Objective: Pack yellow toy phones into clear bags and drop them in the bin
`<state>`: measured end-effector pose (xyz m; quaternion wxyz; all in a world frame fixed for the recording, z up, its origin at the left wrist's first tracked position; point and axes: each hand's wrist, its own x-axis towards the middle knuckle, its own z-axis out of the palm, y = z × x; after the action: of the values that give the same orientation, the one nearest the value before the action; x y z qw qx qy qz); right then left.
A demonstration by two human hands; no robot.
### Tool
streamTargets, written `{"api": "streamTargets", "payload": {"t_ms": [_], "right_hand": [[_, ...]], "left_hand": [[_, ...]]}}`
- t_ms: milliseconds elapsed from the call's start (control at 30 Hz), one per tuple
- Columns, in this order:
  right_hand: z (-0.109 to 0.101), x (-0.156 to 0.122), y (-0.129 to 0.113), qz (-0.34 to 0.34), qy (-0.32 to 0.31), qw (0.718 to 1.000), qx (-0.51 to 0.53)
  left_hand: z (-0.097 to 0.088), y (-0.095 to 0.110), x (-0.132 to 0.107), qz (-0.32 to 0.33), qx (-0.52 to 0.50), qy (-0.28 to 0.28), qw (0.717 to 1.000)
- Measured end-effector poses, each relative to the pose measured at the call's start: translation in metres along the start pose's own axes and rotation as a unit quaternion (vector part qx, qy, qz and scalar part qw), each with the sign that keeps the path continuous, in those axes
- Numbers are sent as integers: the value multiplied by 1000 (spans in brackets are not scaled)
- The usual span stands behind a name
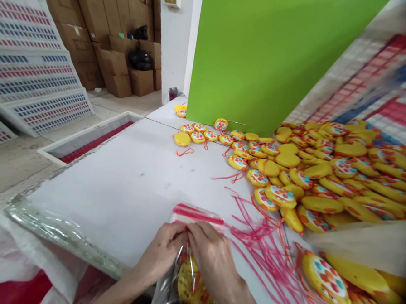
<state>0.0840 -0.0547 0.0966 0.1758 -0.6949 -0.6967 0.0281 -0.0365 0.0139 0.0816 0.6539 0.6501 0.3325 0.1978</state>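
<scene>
Close to my body, both hands meet over a clear plastic bag [198, 213] with a pink-red strip across its far end. My left hand [167, 243] is closed, pinching the bag with thumb and forefinger. Right against it, my right hand [213, 252] is also closed on the bag, its fingertips touching the left ones. Through the plastic below the hands shows a yellow toy [187, 280]; its details are partly hidden by glare. Loose pink plastic strips [266, 241] lie on the white table [119, 184] to the right of my right hand.
Many yellow toys [287, 161] with dotted faces and orange cords are heaped on the right. A green panel [255, 59] rises behind them. On the left stand stacked white crates [33, 66], a floor-level white tray [49, 152] and cardboard boxes [115, 70] farther back.
</scene>
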Motion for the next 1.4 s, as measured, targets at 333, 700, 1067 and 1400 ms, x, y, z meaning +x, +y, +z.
{"api": "streamTargets", "payload": {"t_ms": [333,700,1067,1400], "right_hand": [[-14,-18,47,168,98,974,118],[-58,-145,159,378,-9,917,-131],[-24,-21,70,223,-90,931,273],[11,-32,89,229,-73,849,470]], "left_hand": [[0,1,-9,14,95,11,995],[-13,-18,-6,-21,20,-6,1000],[-10,-15,-7,-46,-54,-12,997],[-20,-21,-9,-63,-13,10,998]]}}
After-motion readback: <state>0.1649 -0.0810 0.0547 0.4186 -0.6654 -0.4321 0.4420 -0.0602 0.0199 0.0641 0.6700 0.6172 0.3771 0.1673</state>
